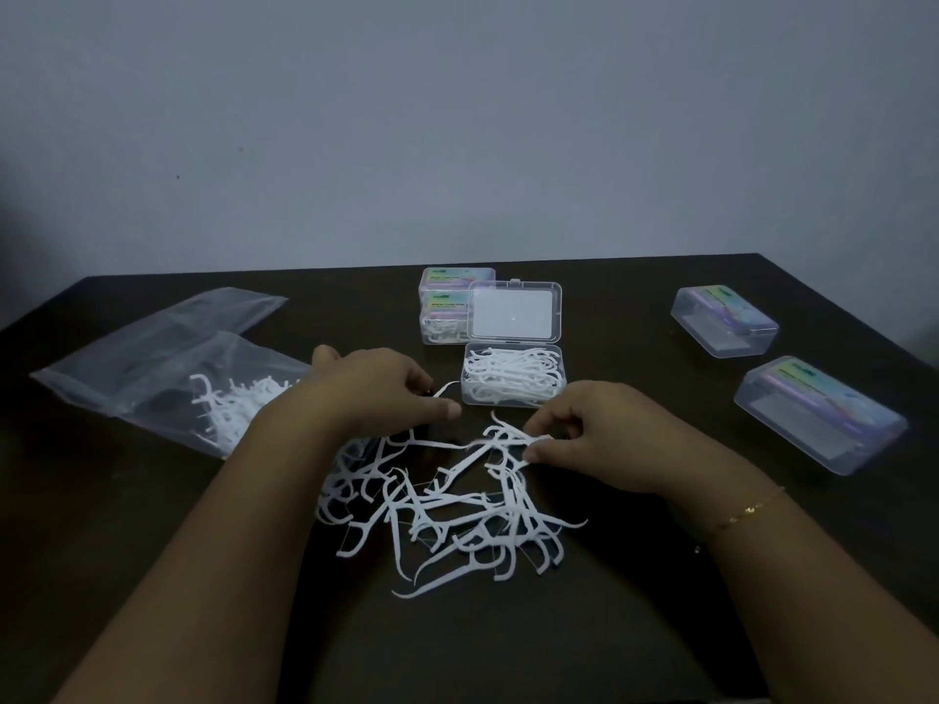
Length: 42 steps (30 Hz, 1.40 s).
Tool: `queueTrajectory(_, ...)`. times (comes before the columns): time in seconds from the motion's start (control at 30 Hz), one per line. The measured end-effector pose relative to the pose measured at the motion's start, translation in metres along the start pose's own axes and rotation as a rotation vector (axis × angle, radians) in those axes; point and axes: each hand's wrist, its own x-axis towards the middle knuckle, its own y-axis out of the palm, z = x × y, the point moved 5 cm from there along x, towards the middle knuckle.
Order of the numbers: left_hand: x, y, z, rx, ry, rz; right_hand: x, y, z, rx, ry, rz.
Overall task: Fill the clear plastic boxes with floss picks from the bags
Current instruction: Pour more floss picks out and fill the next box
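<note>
Head view, looking down on a dark counter [152,525]. At far left lies a clear bag [167,378] with white picks inside. Next, the left hand [386,393] pinches one pick [447,389] just beside the open box [513,383] (already holding many picks, lid upright). Below, a loose pile [447,505] sprawls between both wrists. The right hand [594,434] pinches picks at the pile's top edge. Behind the open box sit stacked boxes [447,307]; two shut boxes [724,320] [818,426] lie far right.
</note>
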Motion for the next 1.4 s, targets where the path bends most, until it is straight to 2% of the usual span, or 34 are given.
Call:
queueTrajectory(0.1, -0.005, 0.000, -0.002, -0.048, 0.021, 0.099, 0.000, -0.002, -0.001, -0.015, 0.011, -0.020)
queueTrajectory(0.2, -0.007, 0.000, -0.004, 0.003, 0.048, 0.125, -0.001, -0.002, -0.002, -0.022, 0.023, -0.033)
queueTrajectory(0.67, -0.002, -0.003, -0.011, -0.007, 0.093, -0.076, -0.004, -0.002, -0.006, 0.045, 0.112, 0.046)
queueTrajectory(0.97, -0.004, -0.008, -0.028, -0.006, 0.121, -0.347, -0.003, -0.003, -0.007, 0.089, 0.103, -0.003)
queueTrajectory(1.27, -0.003, -0.006, -0.035, 0.020, 0.166, -0.397, -0.004, -0.007, -0.001, -0.013, 0.034, -0.067)
queueTrajectory(1.4, -0.003, -0.007, -0.035, -0.007, 0.159, -0.417, -0.001, -0.001, 0.001, -0.052, -0.011, -0.030)
